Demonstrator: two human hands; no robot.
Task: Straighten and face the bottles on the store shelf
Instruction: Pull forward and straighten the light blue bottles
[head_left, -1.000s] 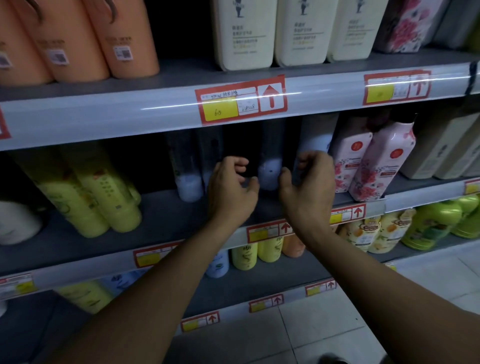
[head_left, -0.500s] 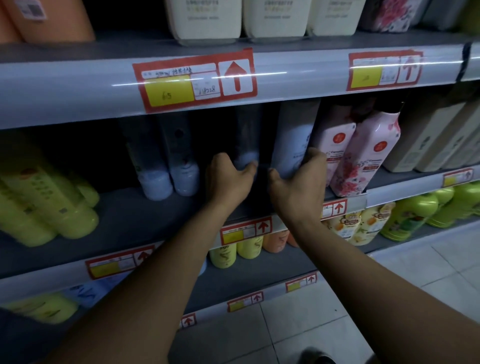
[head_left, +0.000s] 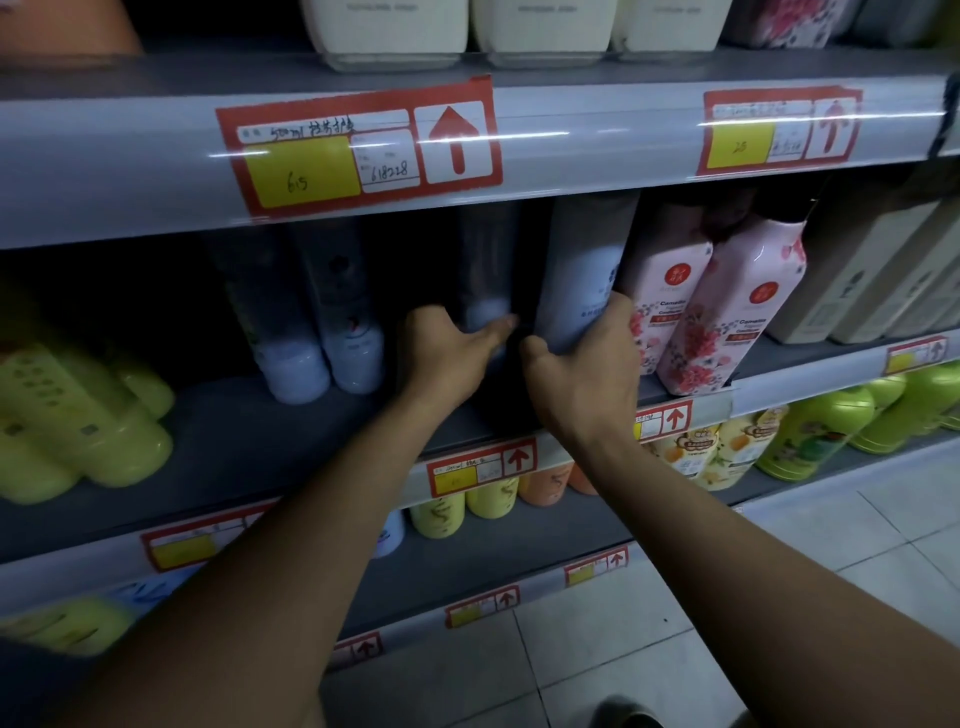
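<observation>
Bottles on the middle shelf (head_left: 218, 441), head view: your two hands reach in under the price rail at the centre of the row. Your left hand (head_left: 447, 348) curls around the base of a dark tube-shaped bottle with a pale cap (head_left: 485, 291), thumb pointing right across its lower end. Your right hand (head_left: 582, 374) grips the foot of a pale lavender bottle (head_left: 582, 270), fingers wrapped on its right side and thumb on its left; this bottle stands just beside the dark one, with a narrow dark gap between them. Touching your right fingers on the far side stand two pink floral conditioner bottles (head_left: 727, 317), leaning slightly left. Left of your left hand stand two more dark bottles with pale caps (head_left: 322, 332), tilted, near each other. Further left lie yellow-green bottles (head_left: 78, 415), blurred. On the rail above, a red-and-yellow price tag (head_left: 358, 145) with an upward arrow. Cream bottles (head_left: 389, 26) sit on the top shelf. Below, small yellow and orange bottles (head_left: 488, 499) and green bottles (head_left: 831, 426) fill the lower shelf, above a tiled floor (head_left: 779, 545).
</observation>
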